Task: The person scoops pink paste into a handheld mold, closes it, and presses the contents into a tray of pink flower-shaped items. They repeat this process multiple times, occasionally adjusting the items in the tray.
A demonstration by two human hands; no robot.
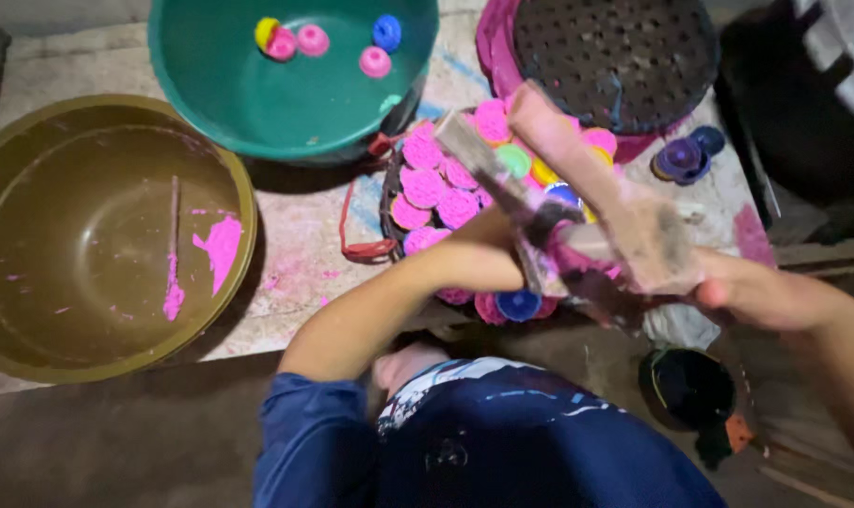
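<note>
Both hands are up over the basket, and they share one thing: a wooden press (577,188) made of two flat pieces joined in a V, smeared with pink. The right hand (728,287) grips the wider piece at its lower end, fingers curled tight around it. The left hand (502,259) is at the narrower piece, down near the joint; it seems closed on the wood, but the motion blur hides how the fingers lie. The press tilts up and away from the person, hanging right above the dark basket (389,202) packed with pink moulded discs (427,183).

Off to the left, an olive basin (13,169) holds a stick (173,249) and pink smears. Further up, a green basin (210,94) with a few small coloured moulds (312,39) inside. A perforated black tray (615,56) sits top right.
</note>
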